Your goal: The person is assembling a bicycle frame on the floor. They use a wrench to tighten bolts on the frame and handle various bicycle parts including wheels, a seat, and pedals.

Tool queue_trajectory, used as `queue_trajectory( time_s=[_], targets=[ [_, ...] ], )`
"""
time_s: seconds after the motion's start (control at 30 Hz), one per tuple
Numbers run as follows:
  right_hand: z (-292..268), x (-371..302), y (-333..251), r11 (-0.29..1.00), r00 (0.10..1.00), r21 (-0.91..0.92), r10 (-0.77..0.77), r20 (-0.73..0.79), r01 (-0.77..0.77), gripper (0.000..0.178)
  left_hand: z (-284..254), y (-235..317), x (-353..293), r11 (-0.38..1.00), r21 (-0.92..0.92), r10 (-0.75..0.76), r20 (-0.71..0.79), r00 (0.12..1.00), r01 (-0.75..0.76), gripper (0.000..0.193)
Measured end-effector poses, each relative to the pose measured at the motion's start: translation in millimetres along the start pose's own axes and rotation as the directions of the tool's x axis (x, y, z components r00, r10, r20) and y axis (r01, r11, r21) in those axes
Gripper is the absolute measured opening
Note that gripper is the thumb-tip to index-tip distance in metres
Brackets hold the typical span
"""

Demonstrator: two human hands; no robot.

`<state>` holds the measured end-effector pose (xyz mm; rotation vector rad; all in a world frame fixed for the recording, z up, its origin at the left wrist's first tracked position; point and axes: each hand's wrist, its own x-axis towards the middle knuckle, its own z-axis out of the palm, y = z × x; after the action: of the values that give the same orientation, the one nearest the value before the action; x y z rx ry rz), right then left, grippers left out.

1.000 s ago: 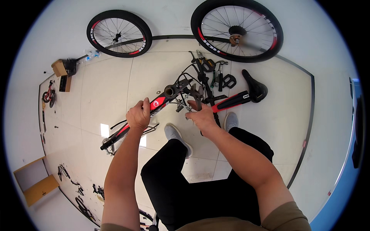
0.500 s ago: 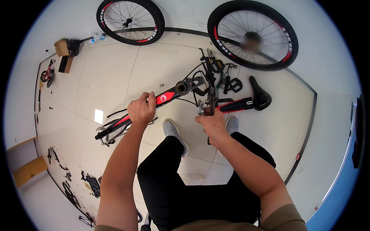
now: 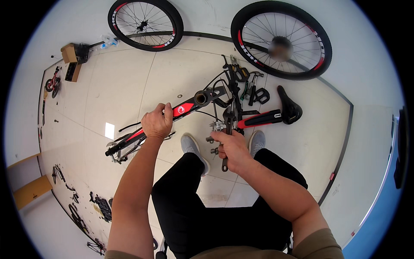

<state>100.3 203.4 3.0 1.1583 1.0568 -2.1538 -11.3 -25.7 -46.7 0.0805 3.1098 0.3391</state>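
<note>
Glossy pale tiles (image 3: 112, 93) below, hands apart: left hand (image 3: 156, 122) clamped round a slanting black-and-red bicycle frame tube (image 3: 183, 109), right hand (image 3: 235, 149) wrapped round a grey metal wrench (image 3: 229, 122) between the shoes (image 3: 192, 150), right of the tube!

The left hand (image 3: 156, 121) covers a stretch of the bike frame (image 3: 181, 110), and its fingertips curl out of sight around the tube. The right hand (image 3: 236, 149) hides the middle of the wrench (image 3: 224, 164); what the wrench's head touches cannot be told. A blur masks the hub of the right wheel (image 3: 280, 48), while the top edge clips the left wheel (image 3: 142, 26). Some dark parts (image 3: 75, 197) at lower left are too small to name, and the lower edge cuts off the shirt (image 3: 241, 252)
</note>
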Motion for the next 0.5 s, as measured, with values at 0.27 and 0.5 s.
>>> queue_trajectory(
  time_s=[0.27,0.5],
  targets=[
    [-3,-8,7,0.989,0.992,0.129,-0.061,-0.110,0.075,0.016,4,-2,0,1.000,0.010,0.012,-0.025,1.000,-0.012,0.041],
    [-10,13,10,0.986,0.975,0.021,-0.161,-0.155,0.166,0.022,1,0,0,1.000,-0.017,0.023,-0.033,0.999,-0.023,0.041]
  ],
)
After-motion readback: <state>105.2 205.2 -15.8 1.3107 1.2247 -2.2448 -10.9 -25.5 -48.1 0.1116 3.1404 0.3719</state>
